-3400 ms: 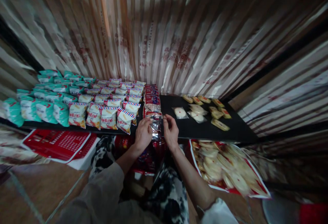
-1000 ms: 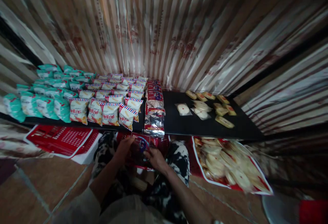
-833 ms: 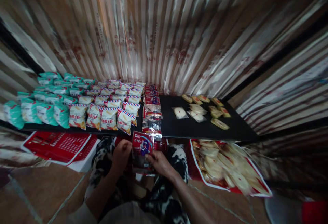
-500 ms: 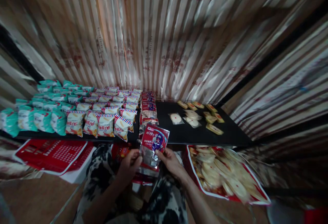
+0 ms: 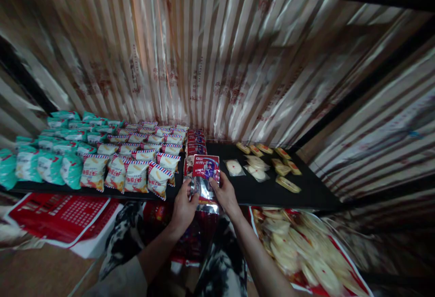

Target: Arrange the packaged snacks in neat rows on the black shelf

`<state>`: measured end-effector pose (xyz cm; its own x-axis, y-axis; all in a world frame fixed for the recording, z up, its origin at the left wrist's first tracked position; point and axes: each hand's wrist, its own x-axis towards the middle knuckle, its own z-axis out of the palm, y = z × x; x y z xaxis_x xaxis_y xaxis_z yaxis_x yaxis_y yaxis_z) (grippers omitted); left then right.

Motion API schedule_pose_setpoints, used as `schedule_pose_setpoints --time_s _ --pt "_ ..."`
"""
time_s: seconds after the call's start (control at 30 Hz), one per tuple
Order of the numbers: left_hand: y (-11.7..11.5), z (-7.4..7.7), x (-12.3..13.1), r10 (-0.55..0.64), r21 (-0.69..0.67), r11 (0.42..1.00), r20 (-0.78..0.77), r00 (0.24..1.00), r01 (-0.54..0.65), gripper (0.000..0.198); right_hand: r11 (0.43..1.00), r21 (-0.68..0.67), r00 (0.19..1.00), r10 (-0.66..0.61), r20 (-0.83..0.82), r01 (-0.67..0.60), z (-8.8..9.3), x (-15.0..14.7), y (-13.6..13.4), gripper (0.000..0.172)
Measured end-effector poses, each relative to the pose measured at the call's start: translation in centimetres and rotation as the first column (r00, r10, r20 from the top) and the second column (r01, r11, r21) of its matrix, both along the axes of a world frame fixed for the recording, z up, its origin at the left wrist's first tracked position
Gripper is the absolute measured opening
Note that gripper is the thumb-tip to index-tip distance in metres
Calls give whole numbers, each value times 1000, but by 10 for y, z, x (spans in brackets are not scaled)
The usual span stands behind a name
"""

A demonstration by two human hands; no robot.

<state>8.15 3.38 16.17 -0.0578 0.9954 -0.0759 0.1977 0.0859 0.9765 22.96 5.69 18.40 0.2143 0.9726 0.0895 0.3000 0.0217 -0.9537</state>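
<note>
A red and silver snack packet is held upright between my two hands at the front edge of the black shelf. My left hand grips its lower left side, fingers closed. On the right side my right hand pinches it, thumb on the front face. Behind it runs a row of similar red packets, partly hidden by the held one. Left of that row stand white shrimp-snack bags with striped tops. To the right lie round white wrapped cakes.
Teal bags fill the shelf's left end; small yellow packs lie at the right. Below are a red bag and an open bag of round wrapped cakes. A striped sheet hangs behind the shelf, and a dark bar crosses above.
Both hands have moved forward with the packet, from above my lap to the shelf edge in front of the red row. The camera view has tilted slightly up.
</note>
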Motion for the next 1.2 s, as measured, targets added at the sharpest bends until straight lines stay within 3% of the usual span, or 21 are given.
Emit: schedule_pose_setpoints --time_s 0.2,0.4,0.57,0.77,1.03,1.2 --pt "19 6 4 17 112 994 -186 982 4 50 991 14 936 -132 326 135 -8 -7 31 46" --pt "19 -1 2 -10 110 993 -301 953 46 46 986 82 881 -166 443 145 -29 -12 41 40" --pt "18 -4 1 8 139 989 -415 910 54 44 987 37 876 -154 458 155 -39 -15 43 48" --pt "17 -6 2 40 158 987 -443 896 35 42 984 15 909 -169 381 177 -45 -20 40 56" --pt "12 -1 2 38 133 990 -570 820 47 42 992 8 925 -121 360 126 -40 -20 34 58" --pt "8 9 2 146 312 945 -671 727 98 37 994 -5 945 -106 311 113 -40 -19 33 58"
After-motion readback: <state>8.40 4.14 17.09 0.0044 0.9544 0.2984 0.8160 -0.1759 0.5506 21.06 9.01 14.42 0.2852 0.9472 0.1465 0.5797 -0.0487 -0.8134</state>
